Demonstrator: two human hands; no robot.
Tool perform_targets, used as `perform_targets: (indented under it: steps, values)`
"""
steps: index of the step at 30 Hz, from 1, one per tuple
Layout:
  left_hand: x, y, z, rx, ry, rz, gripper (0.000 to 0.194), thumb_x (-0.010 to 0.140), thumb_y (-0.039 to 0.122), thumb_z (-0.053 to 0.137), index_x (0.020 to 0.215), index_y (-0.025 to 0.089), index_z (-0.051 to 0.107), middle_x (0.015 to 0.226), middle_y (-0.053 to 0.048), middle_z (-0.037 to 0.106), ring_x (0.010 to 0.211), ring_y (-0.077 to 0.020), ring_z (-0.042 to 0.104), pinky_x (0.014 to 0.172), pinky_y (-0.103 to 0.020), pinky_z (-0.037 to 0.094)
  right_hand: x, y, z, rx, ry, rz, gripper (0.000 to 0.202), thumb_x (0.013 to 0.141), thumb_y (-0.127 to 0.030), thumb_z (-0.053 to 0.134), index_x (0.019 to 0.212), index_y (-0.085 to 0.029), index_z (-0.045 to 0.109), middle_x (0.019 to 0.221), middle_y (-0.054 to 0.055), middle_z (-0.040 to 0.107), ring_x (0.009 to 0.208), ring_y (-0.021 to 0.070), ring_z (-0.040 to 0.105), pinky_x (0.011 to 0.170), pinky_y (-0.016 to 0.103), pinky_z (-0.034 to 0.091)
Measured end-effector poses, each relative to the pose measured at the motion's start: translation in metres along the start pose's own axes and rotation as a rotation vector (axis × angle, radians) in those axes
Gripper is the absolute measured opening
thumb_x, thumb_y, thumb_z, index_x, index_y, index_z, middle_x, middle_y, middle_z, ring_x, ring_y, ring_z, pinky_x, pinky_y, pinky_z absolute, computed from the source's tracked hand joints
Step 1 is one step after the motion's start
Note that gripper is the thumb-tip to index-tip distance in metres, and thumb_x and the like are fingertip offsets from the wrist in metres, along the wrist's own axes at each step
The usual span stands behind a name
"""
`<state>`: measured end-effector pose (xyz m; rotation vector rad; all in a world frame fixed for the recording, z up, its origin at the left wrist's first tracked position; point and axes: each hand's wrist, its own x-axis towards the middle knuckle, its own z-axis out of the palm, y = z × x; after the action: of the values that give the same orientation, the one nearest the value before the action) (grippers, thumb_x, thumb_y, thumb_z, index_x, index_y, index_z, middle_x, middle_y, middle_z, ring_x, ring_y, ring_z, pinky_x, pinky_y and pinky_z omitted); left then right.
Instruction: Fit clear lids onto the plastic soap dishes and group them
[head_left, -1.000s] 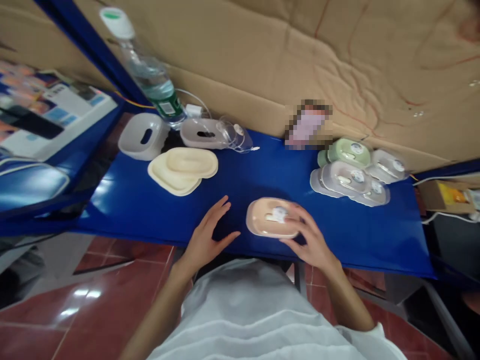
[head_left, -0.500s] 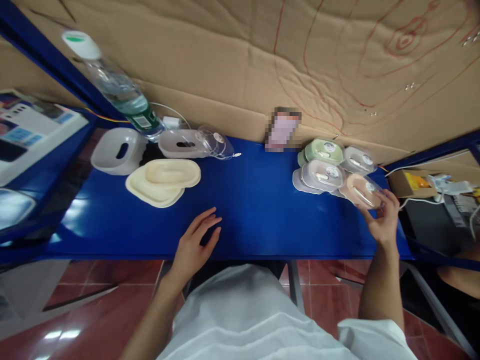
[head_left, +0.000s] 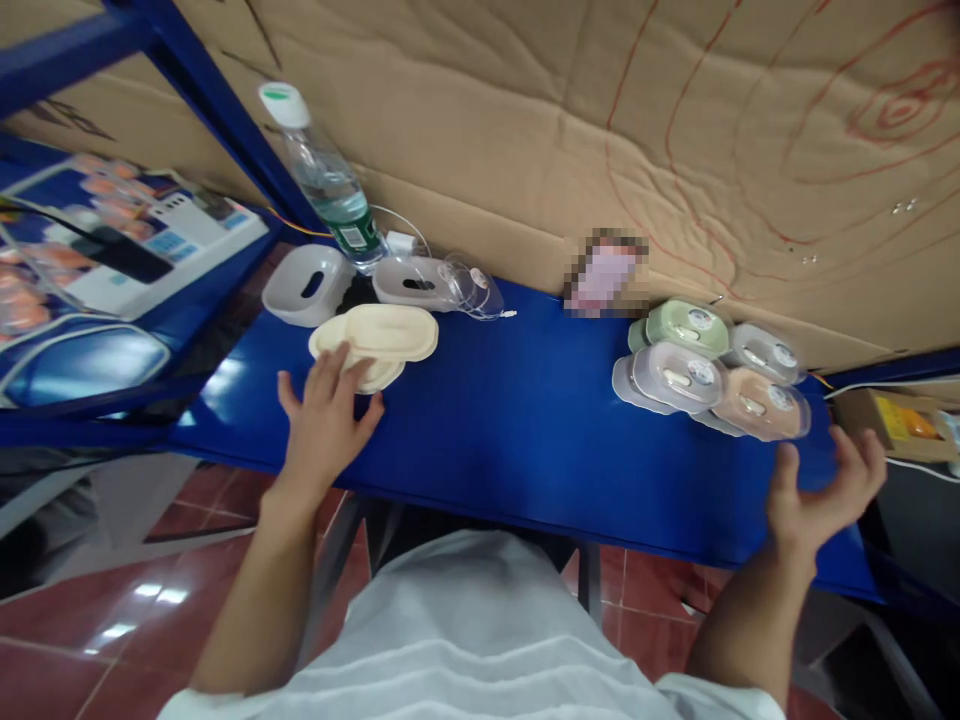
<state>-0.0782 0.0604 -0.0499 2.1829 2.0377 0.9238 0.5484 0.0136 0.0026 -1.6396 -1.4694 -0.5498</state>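
On the left part of the blue table [head_left: 510, 400], in the head view, your left hand [head_left: 324, 420] lies with the fingers spread and holds nothing; the fingertips touch the near edge of the cream trays [head_left: 375, 340], which are stacked one on the other. The trays lie straight ahead of this hand, a little to the right, and their long axis runs left to right along the table, across your fingers. Your right hand [head_left: 821, 490] is far on the other side, open and empty, palm turned up, just before the pile of closed boxes [head_left: 712, 372]; the peach box [head_left: 761, 402] is the nearest one to it. So the left hand is much nearer to the trays. A water bottle [head_left: 330, 185] stands behind them.
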Motion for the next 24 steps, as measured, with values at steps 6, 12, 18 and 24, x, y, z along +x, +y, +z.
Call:
perform_targets:
  steps: [6, 12, 18, 24]
  values:
    - [-0.029, 0.043, 0.008, -0.021, -0.106, 0.117, 0.030, 0.102, 0.027, 0.064, 0.131, 0.027, 0.071, 0.158, -0.014, 0.062, 0.130, -0.0354, 0.067, 0.110, -0.056, 0.044, -0.044, -0.165, 0.044, 0.367, -0.508, -0.419, 0.042, 0.103, -0.025, 0.065, 0.144, -0.037, 0.065, 0.133, 0.007, 0.075, 0.117, 0.0320, 0.076, 0.102, 0.057, 0.064]
    - [-0.067, 0.100, 0.011, -0.164, -0.254, 0.386, 0.040, 0.102, 0.009, 0.057, 0.136, 0.026, 0.068, 0.157, -0.016, 0.061, 0.121, -0.0269, 0.072, 0.095, -0.042, 0.052, -0.030, -0.248, 0.112, 0.443, -0.946, -0.725, 0.046, 0.112, -0.025, 0.051, 0.158, -0.029, 0.054, 0.168, 0.006, 0.052, 0.154, 0.0317, 0.052, 0.130, 0.057, 0.042]
    - [-0.070, 0.077, 0.001, -0.118, -0.150, 0.343, 0.038, 0.102, 0.008, 0.060, 0.136, 0.024, 0.067, 0.160, -0.021, 0.057, 0.110, -0.0228, 0.075, 0.092, -0.039, 0.056, -0.018, -0.264, 0.155, 0.312, -0.969, -0.792, 0.042, 0.113, -0.043, 0.056, 0.146, -0.020, 0.066, 0.133, 0.013, 0.075, 0.127, 0.0303, 0.065, 0.125, 0.059, 0.039]
    - [-0.061, 0.023, -0.011, -0.006, -0.037, 0.254, 0.028, 0.103, 0.018, 0.067, 0.131, 0.024, 0.067, 0.150, -0.018, 0.066, 0.105, -0.0249, 0.077, 0.089, -0.041, 0.056, -0.010, -0.285, 0.175, 0.327, -0.879, -0.750, 0.038, 0.115, -0.041, 0.049, 0.139, -0.019, 0.070, 0.133, 0.014, 0.074, 0.122, 0.0286, 0.065, 0.115, 0.052, 0.039]
